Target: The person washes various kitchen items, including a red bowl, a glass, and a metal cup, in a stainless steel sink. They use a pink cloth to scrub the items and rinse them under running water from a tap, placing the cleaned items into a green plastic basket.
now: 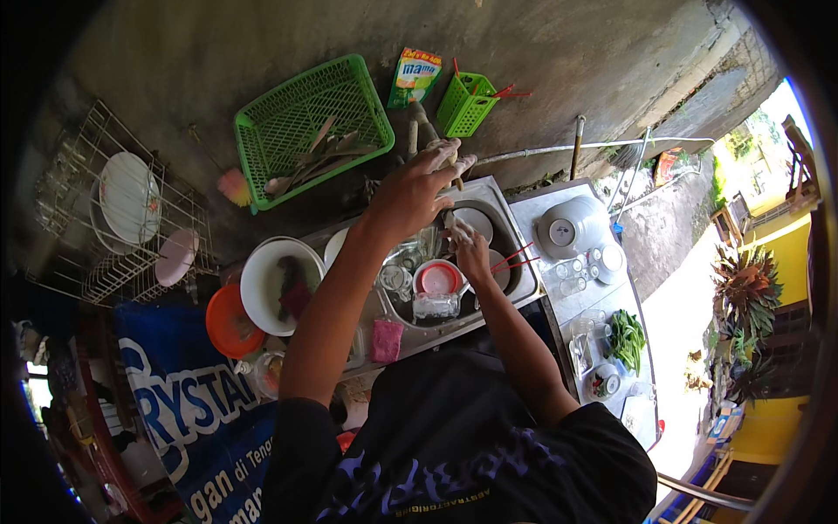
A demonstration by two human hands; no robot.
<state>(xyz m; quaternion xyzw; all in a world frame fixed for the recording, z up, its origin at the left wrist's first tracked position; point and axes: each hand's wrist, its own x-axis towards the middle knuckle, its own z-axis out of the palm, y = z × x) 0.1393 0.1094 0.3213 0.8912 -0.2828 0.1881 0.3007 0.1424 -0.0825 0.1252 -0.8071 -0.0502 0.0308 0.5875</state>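
Observation:
Suds cover the fingers of my left hand [416, 187], which is raised over the back edge of the steel sink [531, 288], close to the tap [422, 124]. Whether it grips anything is hidden. Lower and to the right, my soapy right hand [468, 249] is above the basin, its fingers bent around or against something I cannot make out. Below the hands the basin holds glass mugs [395, 278], a red-and-white bowl [440, 280], white dishes [476, 223] and red chopsticks [514, 257]. A pink sponge [387, 340] lies on the sink's front rim.
Behind the sink are a green basket [314, 131] of utensils, a detergent pouch [416, 75] and a green holder [466, 103]. Left stand a wire dish rack [124, 216], a white bucket [278, 285] and an orange basin [232, 321]. Bowls [573, 226], glasses and leafy greens [627, 340] occupy the right-hand counter.

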